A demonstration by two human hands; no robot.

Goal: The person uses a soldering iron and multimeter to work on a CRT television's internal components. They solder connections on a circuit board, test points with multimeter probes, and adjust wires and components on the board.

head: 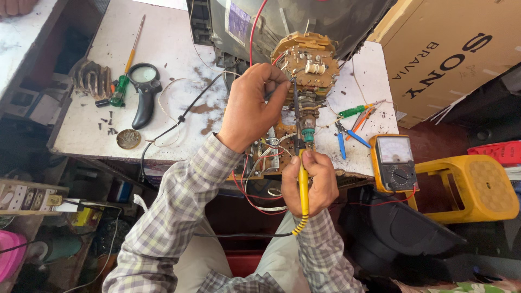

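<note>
right hand (pixel 310 182) grip clenched round slim yellow soldering iron (pixel 303 184), left hand (pixel 251 106) pinching brown circuit board (pixel 309 62)

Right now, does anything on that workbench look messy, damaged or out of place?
Yes. The white bench top is stained with brown patches, and small dark screws lie scattered loose near the magnifying glass. Red wires dangle off the edge below the circuit board.

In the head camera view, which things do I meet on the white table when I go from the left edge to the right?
Dark metal part → green-handled screwdriver → black magnifying glass → left hand → right hand holding the yellow soldering iron → blue-handled pliers → yellow multimeter.
</note>
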